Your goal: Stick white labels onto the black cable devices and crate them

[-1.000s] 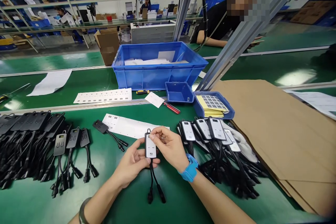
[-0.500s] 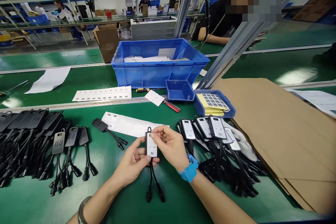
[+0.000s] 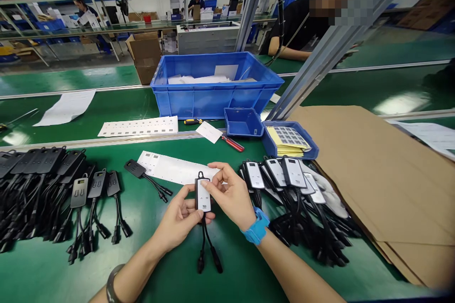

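Observation:
My left hand is closed around a small black controller box with a hanging loop on top. Two short black cables with plug ends dangle below the box. A silver-white label marked TS3 covers its front. The thumb of my right hand rests on the upper part of that label, while its other fingers are bent and stand apart from the box. Behind my hands lies a white label sheet, and one unlabelled black controller touches its left end.
Black controllers are heaped at left; labelled ones lie at right beside brown cardboard. Farther back are a large blue bin, small blue trays, a red screwdriver and a slanting metal post. A person sits across the bench.
The controller has shifted slightly left in my left hand. My right fingers have lifted and spread a little from its top, with the thumb still on the label.

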A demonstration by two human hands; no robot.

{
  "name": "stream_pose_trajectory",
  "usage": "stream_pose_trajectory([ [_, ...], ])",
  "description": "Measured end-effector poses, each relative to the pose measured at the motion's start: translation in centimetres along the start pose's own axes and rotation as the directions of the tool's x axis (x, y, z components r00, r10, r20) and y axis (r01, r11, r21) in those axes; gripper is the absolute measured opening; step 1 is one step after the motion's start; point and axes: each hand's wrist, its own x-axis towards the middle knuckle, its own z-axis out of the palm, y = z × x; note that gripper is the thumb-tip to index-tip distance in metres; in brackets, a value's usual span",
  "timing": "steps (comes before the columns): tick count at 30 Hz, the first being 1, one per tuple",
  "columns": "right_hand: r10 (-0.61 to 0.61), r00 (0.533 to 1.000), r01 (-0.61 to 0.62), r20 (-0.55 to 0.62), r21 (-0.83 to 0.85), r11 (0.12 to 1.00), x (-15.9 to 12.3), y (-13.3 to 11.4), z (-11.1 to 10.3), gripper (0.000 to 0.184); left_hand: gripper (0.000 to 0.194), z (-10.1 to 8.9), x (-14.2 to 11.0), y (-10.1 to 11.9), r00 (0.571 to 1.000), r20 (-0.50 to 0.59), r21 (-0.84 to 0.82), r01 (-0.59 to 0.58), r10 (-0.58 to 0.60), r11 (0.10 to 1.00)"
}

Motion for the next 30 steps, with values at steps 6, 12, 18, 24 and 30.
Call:
stream_pose_trajectory([
  [6,-0.033,0.982,0.043,0.187,-0.050,0.998,0.0,0.7,0.8,0.038,0.034,-0.8,0.3,0.2,0.997,-0.081,-0.142,0.008,-0.020,0.990],
  [12,-0.094,0.938,0.080,0.333,0.057,0.995,-0.8,0.7,1.8,0.086,0.030,-1.2,0.7,0.3,0.989,-0.142,-0.189,-0.062,0.036,0.980],
  [18,-0.044,0.962,0.008,0.270,0.134,0.991,-1.1,0.8,2.5,0.044,0.044,-1.3,0.9,-0.4,0.980,-0.185,0.064,-0.060,0.071,0.996],
  [24,-0.184,0.964,0.213,0.191,-0.140,0.967,-1.2,0.4,3.1,0.049,0.051,-1.5,1.2,-0.7,0.976,-0.206,-0.023,-0.071,0.065,0.997],
  [30,-0.235,0.939,0.338,0.252,-0.545,0.768,-0.5,-2.0,0.7,0.065,0.056,-3.1,1.4,-0.1,0.970,-0.086,0.330,-0.187,0.226,0.925],
])
